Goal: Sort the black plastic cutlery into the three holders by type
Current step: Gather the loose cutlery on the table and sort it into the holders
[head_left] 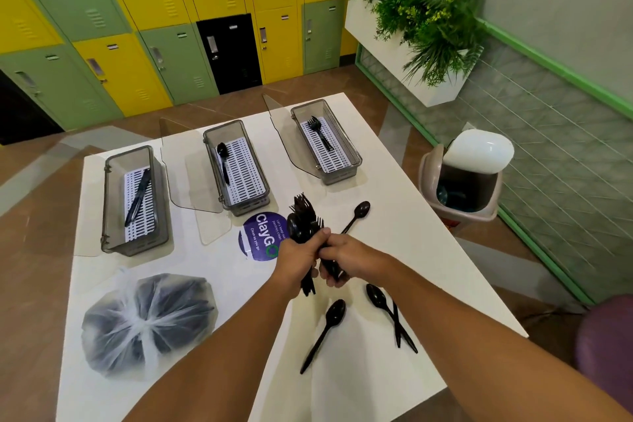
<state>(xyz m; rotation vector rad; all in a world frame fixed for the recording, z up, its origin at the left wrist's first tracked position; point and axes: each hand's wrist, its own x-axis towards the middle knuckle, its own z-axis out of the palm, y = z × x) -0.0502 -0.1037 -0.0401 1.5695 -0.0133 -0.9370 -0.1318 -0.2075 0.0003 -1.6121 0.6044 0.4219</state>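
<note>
Three grey holders with open lids stand at the far side of the white table (212, 284). The left holder (135, 202) contains knives, the middle holder (236, 168) a spoon, the right holder (327, 140) a fork. My left hand (301, 257) grips a bundle of black forks and spoons (303, 219) above the table. My right hand (346, 260) holds the handles of that same bundle from the right. Loose spoons lie on the table: one spoon (358, 214) beyond my hands, one spoon (325, 331) near me, another spoon (383, 307) crossed with a knife.
A tied plastic bag of black cutlery (147, 322) sits at the near left. A purple round sticker (260, 238) is on the table. A beige bin with a white swing lid (466, 178) stands to the right, beside a white planter (411, 20). Lockers line the far wall.
</note>
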